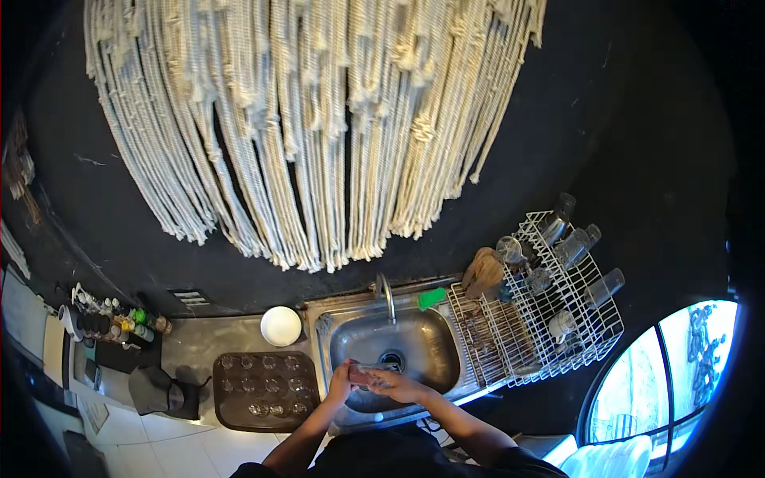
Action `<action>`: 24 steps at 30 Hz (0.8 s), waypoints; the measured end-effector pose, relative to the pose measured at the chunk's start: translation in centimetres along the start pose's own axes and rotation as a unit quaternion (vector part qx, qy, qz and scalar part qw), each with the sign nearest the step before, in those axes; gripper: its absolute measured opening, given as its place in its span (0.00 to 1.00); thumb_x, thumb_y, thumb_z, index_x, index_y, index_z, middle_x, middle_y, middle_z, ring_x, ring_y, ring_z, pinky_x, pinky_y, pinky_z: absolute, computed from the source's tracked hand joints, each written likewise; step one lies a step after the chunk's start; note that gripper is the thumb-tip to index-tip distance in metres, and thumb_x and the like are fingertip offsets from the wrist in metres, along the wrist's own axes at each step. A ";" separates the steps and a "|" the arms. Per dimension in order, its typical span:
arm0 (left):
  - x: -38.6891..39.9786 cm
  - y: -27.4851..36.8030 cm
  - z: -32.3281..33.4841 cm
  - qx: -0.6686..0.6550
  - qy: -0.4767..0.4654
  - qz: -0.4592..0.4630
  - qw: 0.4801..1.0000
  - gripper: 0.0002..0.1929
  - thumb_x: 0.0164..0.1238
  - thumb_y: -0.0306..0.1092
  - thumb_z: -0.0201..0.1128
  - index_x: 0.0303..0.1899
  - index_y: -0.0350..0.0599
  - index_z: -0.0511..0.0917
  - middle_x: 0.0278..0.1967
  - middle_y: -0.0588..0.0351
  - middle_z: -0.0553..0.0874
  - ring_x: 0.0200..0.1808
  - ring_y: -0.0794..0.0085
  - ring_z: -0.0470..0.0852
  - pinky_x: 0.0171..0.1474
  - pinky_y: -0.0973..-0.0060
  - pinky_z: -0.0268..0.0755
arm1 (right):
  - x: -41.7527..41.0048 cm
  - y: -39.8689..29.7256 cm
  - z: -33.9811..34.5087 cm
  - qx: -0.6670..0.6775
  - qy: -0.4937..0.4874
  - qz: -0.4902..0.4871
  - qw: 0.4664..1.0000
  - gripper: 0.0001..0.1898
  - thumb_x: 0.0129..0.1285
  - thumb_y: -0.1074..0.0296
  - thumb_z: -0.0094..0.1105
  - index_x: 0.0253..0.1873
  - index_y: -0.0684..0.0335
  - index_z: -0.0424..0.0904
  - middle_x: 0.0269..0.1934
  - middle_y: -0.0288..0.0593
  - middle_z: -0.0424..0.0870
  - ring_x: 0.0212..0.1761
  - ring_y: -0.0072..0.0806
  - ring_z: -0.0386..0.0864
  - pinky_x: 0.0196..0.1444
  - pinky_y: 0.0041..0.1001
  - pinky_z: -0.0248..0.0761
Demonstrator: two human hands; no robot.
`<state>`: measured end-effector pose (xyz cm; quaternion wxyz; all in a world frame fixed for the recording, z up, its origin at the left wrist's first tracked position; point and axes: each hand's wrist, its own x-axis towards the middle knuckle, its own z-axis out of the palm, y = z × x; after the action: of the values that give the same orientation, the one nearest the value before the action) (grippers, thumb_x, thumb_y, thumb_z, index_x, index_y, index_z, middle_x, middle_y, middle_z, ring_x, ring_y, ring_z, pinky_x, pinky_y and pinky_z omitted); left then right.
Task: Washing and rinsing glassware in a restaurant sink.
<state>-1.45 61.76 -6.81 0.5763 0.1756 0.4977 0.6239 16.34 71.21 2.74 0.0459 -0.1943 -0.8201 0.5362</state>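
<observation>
Over the front of a stainless steel sink point(433, 352), my two hands hold a transparent drinking glass point(387, 366) lying on its side. My left hand point(339, 383) grips its left end, where something reddish shows; whether that is inside the glass or behind it I cannot tell. My right hand point(399, 386) holds the other end, fingers along its lower side. Behind the glass, the dark drain point(392, 358) shows in the basin floor. A curved metal faucet point(389, 299) rises at the back; I see no plain stream of water from it.
Left of the sink lies a brown tray point(266, 421) with several upturned glasses, and a white bowl point(281, 326) behind it. A green object point(431, 298) sits at the sink's back right. A white wire dish rack point(588, 310) holds glasses and a mug. Rope fringe point(317, 197) hangs above.
</observation>
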 end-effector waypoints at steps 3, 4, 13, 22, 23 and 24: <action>-0.7 1.3 -0.4 -0.006 -0.003 0.033 0.999 0.23 0.80 0.56 0.42 0.42 0.46 0.76 0.22 0.60 0.77 0.15 0.78 0.70 0.17 0.78 0.59 | 1.4 -1.0 1.0 0.094 -0.007 0.054 0.994 0.30 0.68 0.54 0.61 0.70 0.62 0.67 0.54 0.50 0.82 0.57 0.35 0.81 0.58 0.31 0.72; -0.7 1.1 -1.0 -0.016 -0.005 0.035 0.999 0.23 0.80 0.56 0.43 0.43 0.46 0.76 0.21 0.61 0.77 0.15 0.79 0.70 0.17 0.78 0.59 | 1.2 -4.5 0.9 0.050 0.021 0.090 0.994 0.29 0.67 0.53 0.62 0.68 0.62 0.69 0.51 0.50 0.84 0.55 0.37 0.82 0.56 0.32 0.73; -1.0 2.5 -5.7 -0.197 -0.193 -0.291 0.916 0.26 0.77 0.61 0.45 0.39 0.47 0.79 0.19 0.62 0.76 0.14 0.80 0.60 0.19 0.79 0.50 | 1.5 -6.3 4.0 -0.186 0.109 -0.005 0.976 0.25 0.66 0.55 0.63 0.64 0.58 0.73 0.45 0.57 0.85 0.48 0.52 0.83 0.50 0.43 0.75; -2.0 2.6 -2.7 -0.095 -0.088 -0.121 0.984 0.15 0.77 0.51 0.52 0.37 0.52 0.72 0.19 0.62 0.72 0.13 0.78 0.64 0.17 0.78 0.54 | 1.5 -4.5 2.9 -0.005 0.029 0.090 0.996 0.26 0.65 0.61 0.66 0.65 0.61 0.72 0.48 0.53 0.84 0.51 0.37 0.83 0.55 0.32 0.74; -2.3 2.3 -2.7 -0.093 -0.087 -0.124 0.984 0.15 0.77 0.51 0.52 0.37 0.52 0.72 0.19 0.62 0.72 0.13 0.78 0.64 0.17 0.78 0.54 | 1.5 -2.9 3.2 0.060 0.026 0.074 0.995 0.26 0.65 0.60 0.66 0.66 0.59 0.73 0.48 0.51 0.85 0.51 0.35 0.83 0.57 0.31 0.73; -2.4 2.0 -2.7 -0.101 -0.076 -0.099 0.987 0.13 0.76 0.50 0.53 0.38 0.52 0.72 0.20 0.62 0.72 0.14 0.78 0.65 0.17 0.78 0.54 | 1.6 -2.6 3.4 0.028 0.020 0.080 0.996 0.25 0.66 0.60 0.65 0.67 0.54 0.73 0.47 0.49 0.85 0.50 0.32 0.83 0.55 0.31 0.73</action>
<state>-3.99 58.85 -5.51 0.6861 0.1133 0.4017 0.5958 13.23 67.98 3.45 0.0245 -0.2686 -0.7854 0.5571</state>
